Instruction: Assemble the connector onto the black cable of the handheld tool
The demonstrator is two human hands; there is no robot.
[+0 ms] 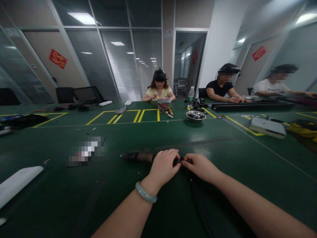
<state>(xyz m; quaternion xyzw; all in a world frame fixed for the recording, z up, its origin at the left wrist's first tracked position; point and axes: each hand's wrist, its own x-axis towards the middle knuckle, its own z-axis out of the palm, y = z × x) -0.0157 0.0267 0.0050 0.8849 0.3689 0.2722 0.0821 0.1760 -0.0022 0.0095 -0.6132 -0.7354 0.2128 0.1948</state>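
Note:
A long dark electric screwdriver [142, 157] lies on the green tabletop with its narrow tip pointing left. My left hand [163, 164], with a pale green bangle [146, 192] at the wrist, is wrapped over its rear part. Close by on the right, my right hand [199, 167] is closed in a pinch at the tool's tail end, where a black cable [195, 195] begins. That cable runs down toward the near edge of the view. My fingers hide most of the joint between cable and tool.
Left of the tool lies a blurred-out object [85, 152], with a white object [18, 185] nearer. A metal bowl [195, 116] of small parts, a bottle [191, 96] and a silver box [267, 126] stand farther off. Several people work across the table; one handles a wired grey box [163, 102].

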